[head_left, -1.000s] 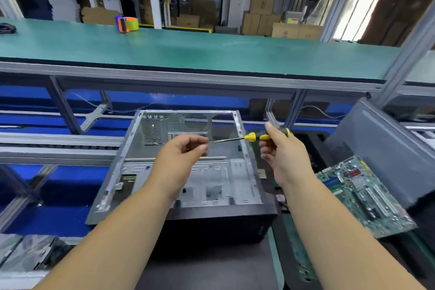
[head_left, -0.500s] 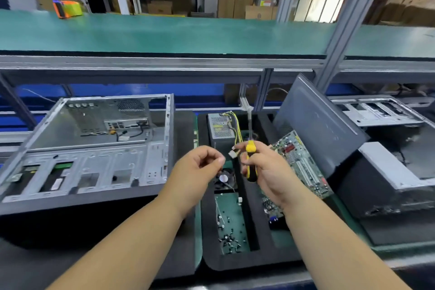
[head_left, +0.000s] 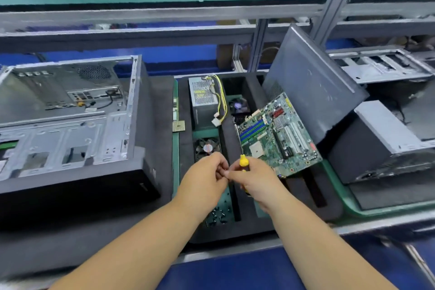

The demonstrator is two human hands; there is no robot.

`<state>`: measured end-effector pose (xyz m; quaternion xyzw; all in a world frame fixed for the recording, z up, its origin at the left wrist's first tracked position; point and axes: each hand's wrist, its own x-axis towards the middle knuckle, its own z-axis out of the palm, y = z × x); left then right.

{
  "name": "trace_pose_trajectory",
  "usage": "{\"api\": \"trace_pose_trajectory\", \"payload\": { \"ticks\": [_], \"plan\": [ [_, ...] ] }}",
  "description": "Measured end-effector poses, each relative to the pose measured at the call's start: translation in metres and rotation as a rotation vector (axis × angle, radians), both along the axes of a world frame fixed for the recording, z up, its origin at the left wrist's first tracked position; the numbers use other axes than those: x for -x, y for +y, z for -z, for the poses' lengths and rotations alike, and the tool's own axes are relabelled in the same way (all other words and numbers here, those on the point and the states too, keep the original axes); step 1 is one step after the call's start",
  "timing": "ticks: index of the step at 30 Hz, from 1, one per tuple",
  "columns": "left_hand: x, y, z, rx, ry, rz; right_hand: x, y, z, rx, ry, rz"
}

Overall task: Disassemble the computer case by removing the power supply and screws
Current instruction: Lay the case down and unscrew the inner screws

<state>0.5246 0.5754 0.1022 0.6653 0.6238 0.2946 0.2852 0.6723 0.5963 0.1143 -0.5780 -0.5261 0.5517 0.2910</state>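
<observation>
Presently my right hand (head_left: pixel 253 180) grips the screwdriver (head_left: pixel 243 162); my left hand (head_left: pixel 204 178), fingers pinched, touches it, contents unseen. Power supply (head_left: pixel 203 101) sits beyond both. Risk: a screw slipping during transfer, bouncing outside the tray (head_left: pixel 329 205).

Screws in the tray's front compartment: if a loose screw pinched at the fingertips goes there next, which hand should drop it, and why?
Probably the left hand: it hovers directly over the screws and carries no tool. The right hand grips the yellow screwdriver. No screw is visible between the fingertips.
</observation>
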Motion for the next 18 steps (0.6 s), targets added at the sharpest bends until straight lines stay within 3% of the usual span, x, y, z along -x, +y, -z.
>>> {"api": "trace_pose_trajectory", "payload": {
  "ticks": [7,12,18],
  "plan": [
    [0.010,0.001,0.023,0.062,0.002,-0.107,0.001,0.018,0.028,-0.025,-0.241,0.000],
    [0.023,0.002,0.024,0.154,-0.012,-0.223,0.008,0.022,0.036,0.020,-0.193,-0.002],
    [0.015,-0.004,0.009,0.167,-0.082,-0.190,-0.002,0.024,0.025,0.015,-0.131,0.054]
  ]
}}
